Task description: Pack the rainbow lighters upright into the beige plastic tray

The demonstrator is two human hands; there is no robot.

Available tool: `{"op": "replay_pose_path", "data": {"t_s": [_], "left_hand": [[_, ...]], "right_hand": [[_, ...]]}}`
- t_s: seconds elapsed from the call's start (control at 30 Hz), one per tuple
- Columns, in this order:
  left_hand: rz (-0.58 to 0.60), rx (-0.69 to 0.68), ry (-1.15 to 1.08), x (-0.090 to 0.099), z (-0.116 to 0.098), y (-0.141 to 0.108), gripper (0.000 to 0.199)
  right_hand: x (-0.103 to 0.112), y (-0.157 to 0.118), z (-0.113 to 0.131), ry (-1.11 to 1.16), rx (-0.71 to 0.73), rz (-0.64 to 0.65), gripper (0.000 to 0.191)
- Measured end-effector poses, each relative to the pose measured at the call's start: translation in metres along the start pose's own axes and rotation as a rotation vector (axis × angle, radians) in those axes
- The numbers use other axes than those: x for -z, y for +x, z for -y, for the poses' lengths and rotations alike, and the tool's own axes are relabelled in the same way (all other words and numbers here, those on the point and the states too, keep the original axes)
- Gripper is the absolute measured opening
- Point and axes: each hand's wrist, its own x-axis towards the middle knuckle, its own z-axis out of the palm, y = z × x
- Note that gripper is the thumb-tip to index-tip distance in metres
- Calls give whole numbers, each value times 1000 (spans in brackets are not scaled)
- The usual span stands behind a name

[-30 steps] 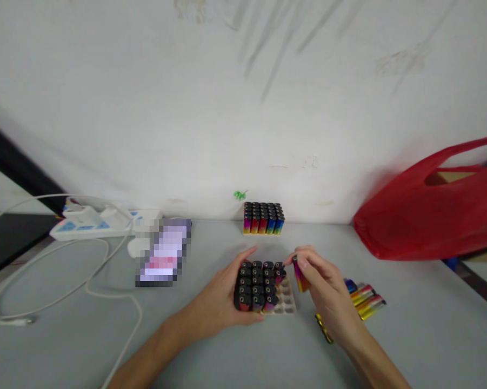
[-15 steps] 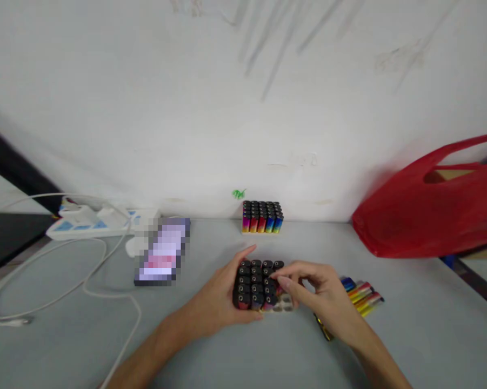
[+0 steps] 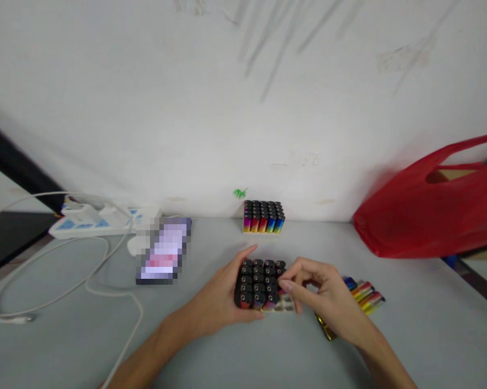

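A white tray [image 3: 284, 306] stands on the table, filled with several upright lighters [image 3: 259, 288] that have black tops and coloured bodies. My left hand [image 3: 222, 286] wraps round the tray's left side, thumb at the back and fingers along the front. At the right side, the thumb and forefinger of my right hand [image 3: 314, 286] pinch a lighter standing in the tray; the fingers partly hide it. Bare slots show at the front right corner. Loose red and yellow lighters [image 3: 367, 296] lie beyond my right hand, and a gold one [image 3: 325, 327] lies under its wrist.
Against the wall stands a second tray of lighters [image 3: 263, 217]. A phone [image 3: 166, 251], a power strip [image 3: 105, 222] and a looping white cable [image 3: 105, 294] occupy the left. A red bag [image 3: 429, 216] sits at the far right.
My right hand's fingertips have shifted slightly right and down along the tray's lighters. My left hand keeps its hold; the whole view has moved a little.
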Motion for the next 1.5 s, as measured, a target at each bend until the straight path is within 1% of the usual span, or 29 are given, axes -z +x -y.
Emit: {"op": "replay_pose_path", "data": {"t_s": [0.27, 0.47, 0.53, 0.6, 0.67, 0.7, 0.77, 0.8, 0.83, 0.9, 0.93, 1.0, 1.07, 1.1, 1.23, 1.43, 1.5], "left_hand": [[-10, 8, 1, 0, -3, 0, 121], [2, 18, -33, 0, -4, 0, 120], [-1, 13, -36, 0, -5, 0, 120], [-9, 14, -26, 0, -6, 0, 120], [-6, 20, -23, 1, -6, 1, 121], [-2, 23, -30, 1, -6, 1, 121], [14, 35, -56, 1, -6, 2, 121], [21, 40, -69, 1, -5, 2, 122], [27, 40, -78, 1, -4, 2, 123], [27, 31, -85, 1, -2, 2, 123], [24, 24, -86, 1, -1, 2, 123], [20, 17, -85, 1, 1, 3, 124], [18, 14, -83, 1, 1, 3, 124], [17, 10, -81, 1, 1, 3, 124], [11, 13, -76, 1, -2, 1, 123], [11, 48, -68, 0, -6, 1, 123], [13, 48, -69, 0, -6, 1, 123]], "right_hand": [[4, 0, 6, 47, -21, 23, 39], [3, -1, 6, -4, -12, 32, 36], [2, 0, 7, -19, 5, 22, 34], [3, 1, 7, -29, 19, 0, 36], [11, 1, 8, -83, 24, -76, 39], [17, 0, 7, -143, 17, -139, 41], [33, -7, 4, -333, -31, -308, 46], [41, -12, 2, -460, -81, -383, 48], [48, -18, -1, -611, -145, -421, 49], [59, -33, -7, -921, -301, -546, 50], [61, -40, -11, -1029, -353, -582, 52], [61, -52, -17, -1170, -466, -581, 58], [57, -58, -22, -1210, -527, -551, 59], [54, -58, -24, -1205, -535, -549, 59], [46, -47, -33, -1097, -444, -571, 51], [36, -19, -41, -901, -230, -512, 34], [31, -13, -43, -857, -191, -488, 27]]}}
